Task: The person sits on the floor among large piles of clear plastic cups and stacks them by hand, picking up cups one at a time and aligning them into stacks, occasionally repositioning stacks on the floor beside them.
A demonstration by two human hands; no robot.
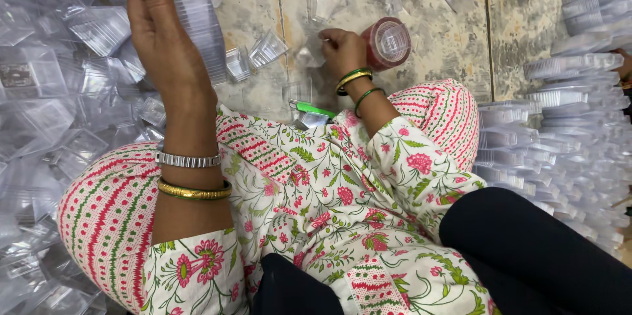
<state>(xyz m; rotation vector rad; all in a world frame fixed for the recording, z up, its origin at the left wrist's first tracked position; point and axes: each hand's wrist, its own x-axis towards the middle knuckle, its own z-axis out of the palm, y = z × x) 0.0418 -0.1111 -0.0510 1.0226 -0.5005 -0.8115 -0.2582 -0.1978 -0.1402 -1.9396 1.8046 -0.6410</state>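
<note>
cup stack (201, 25) upright in left hand (161, 38), grip closed round it, long axis vertical | loose cup (309, 55) on floor (447, 38), pinched by right hand (342, 48), right of stack | tape roll (387, 42) just beside right hand

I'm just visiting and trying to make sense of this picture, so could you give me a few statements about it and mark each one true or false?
1. The left hand holds a nested stack of clear plastic cups. True.
2. The right hand rests on the stone floor beside a red roll of tape. True.
3. Both wrists are bare. False: each wears bangles, and the left also has a silver metal band.
4. Loose clear plastic containers lie heaped on the person's left side. True.
5. The neat stacked rows of clear plastic pieces are black. False: they are transparent.
</note>
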